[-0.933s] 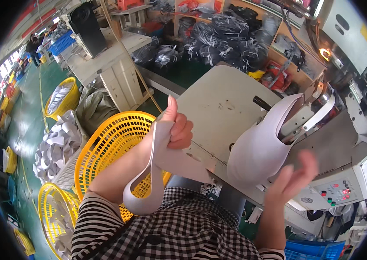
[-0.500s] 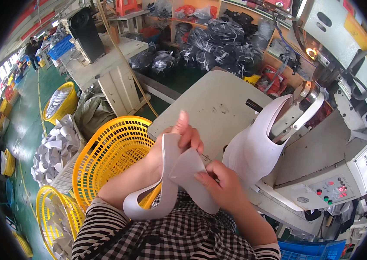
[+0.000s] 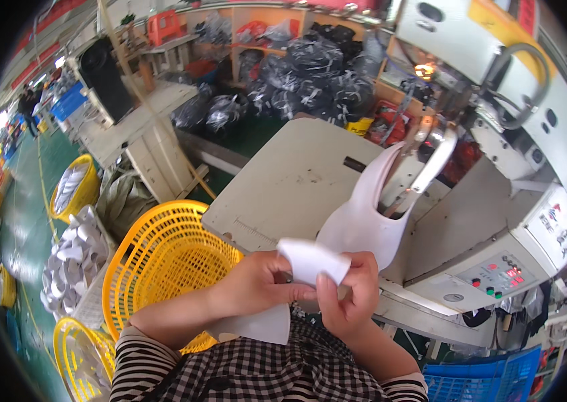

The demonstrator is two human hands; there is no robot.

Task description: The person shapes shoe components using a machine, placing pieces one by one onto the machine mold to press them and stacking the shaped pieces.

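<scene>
My left hand (image 3: 250, 285) and my right hand (image 3: 350, 298) are both closed on a white curved shoe-upper piece (image 3: 313, 260), held before my chest. Its top bends over between the two thumbs and is slightly blurred. White material (image 3: 260, 326) hangs below my left hand; whether it is the same piece or a second one, I cannot tell. Just right of my hands, another white shoe upper (image 3: 357, 231) hangs over the metal arm (image 3: 424, 164) of a machine, under a lit lamp.
A grey worktable (image 3: 276, 181) lies ahead. The machine's control box (image 3: 491, 281) is at right. Left of me stands a yellow basket (image 3: 119, 268), beyond it a pile of white pieces (image 3: 72, 264). A blue crate (image 3: 484, 378) is at lower right; black bags (image 3: 317, 53) lie at the back.
Both hands have turned the white piece, so its top now bends over between them. My left thumb has come down from pointing up. The whole view has shifted a little to the right.
</scene>
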